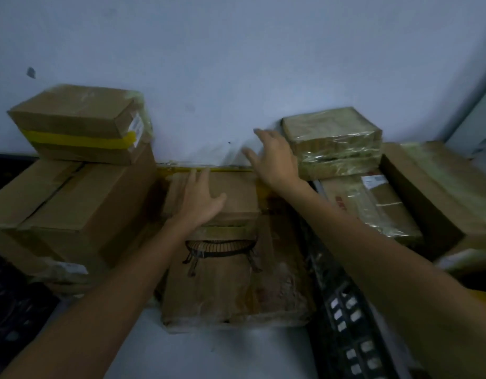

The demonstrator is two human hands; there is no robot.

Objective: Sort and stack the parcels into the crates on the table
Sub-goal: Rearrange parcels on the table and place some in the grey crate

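Observation:
My left hand (199, 199) lies flat, fingers spread, on a small brown parcel (236, 195) that rests on a large carton printed with a black stand drawing (231, 285). My right hand (274, 157) hovers open just left of a plastic-wrapped parcel (332, 138), which sits on a flat wrapped parcel with a white label (373, 203). Neither hand grips anything. At the left, a box with yellow tape (80, 124) tops a big brown carton (72, 203).
A dark slotted crate wall (345, 324) runs along the lower right, another dark crate (12, 310) at the lower left. A tall open-sided carton (438, 198) stands at the far right. A pale wall (236, 64) closes the back. The image is dim and blurred.

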